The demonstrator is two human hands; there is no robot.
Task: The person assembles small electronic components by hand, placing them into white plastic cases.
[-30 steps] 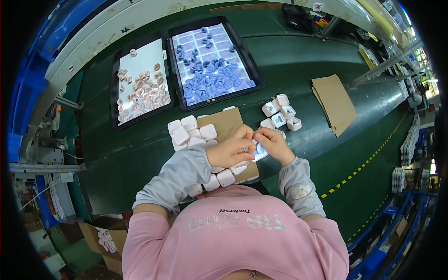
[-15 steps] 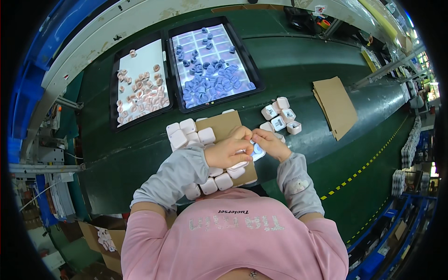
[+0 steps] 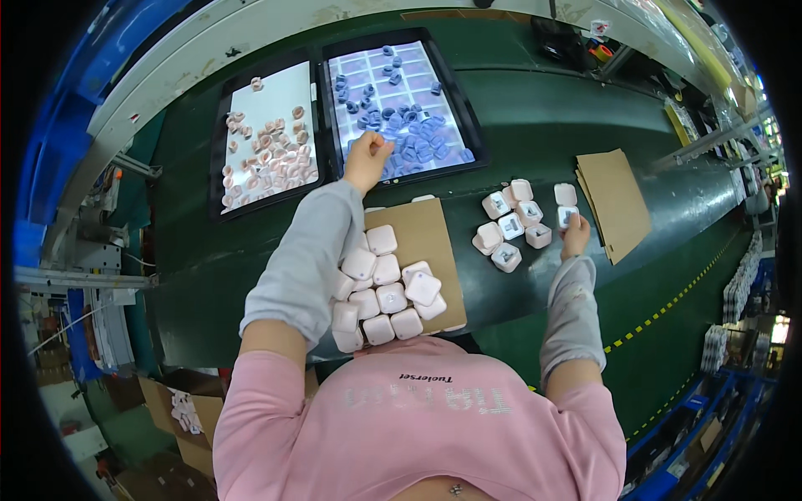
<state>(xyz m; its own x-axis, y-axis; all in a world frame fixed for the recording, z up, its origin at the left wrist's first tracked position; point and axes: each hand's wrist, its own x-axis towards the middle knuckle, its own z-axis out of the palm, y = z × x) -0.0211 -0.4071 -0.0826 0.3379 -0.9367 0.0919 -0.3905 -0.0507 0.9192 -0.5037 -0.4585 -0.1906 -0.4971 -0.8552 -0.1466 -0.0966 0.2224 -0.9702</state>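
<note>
Okay, left hand [image 3: 368,160] curled at near-left corner of tray [image 3: 458,100] by blue pieces [image 3: 418,144], can't tell if holding any; right hand [image 3: 576,235] pinches open box [image 3: 566,197] near surface [image 3: 535,108] right edge; best kept level.

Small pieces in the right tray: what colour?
Blue: the small pieces show best in the head view.

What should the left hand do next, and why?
Perhaps pinch and lift one blue piece from the tray: the left hand is over the tray's near edge, fingers bent together beside the blue pieces, while the right hand is busy at an open box. Whether the left already grips a piece is unclear.
</note>
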